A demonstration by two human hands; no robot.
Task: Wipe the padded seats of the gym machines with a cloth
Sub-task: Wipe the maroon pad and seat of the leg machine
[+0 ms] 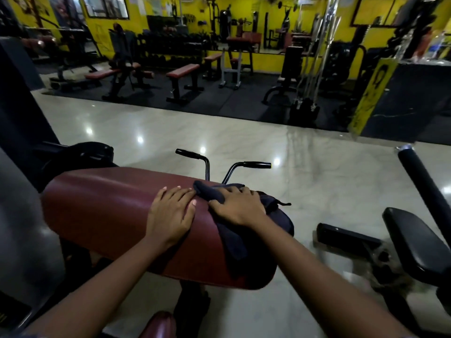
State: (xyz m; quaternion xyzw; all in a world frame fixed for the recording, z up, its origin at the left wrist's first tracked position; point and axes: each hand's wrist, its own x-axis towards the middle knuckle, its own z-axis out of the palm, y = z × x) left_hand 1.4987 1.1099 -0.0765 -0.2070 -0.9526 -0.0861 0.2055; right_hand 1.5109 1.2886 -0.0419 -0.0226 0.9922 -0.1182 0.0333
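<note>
A long maroon padded seat (105, 211) of a gym machine lies across the lower middle of the head view. A dark navy cloth (234, 237) is draped over its right end. My right hand (238, 207) presses flat on the cloth with the fingers spread. My left hand (172, 213) rests flat on the bare maroon pad just left of the cloth, fingertips touching the cloth's edge.
Two black machine handles (256, 164) rise behind the pad. A black padded seat (419, 242) and a black roller bar (424, 181) stand at the right. Shiny marble floor (219, 135) lies beyond, then several maroon benches (183, 70) and racks on black matting.
</note>
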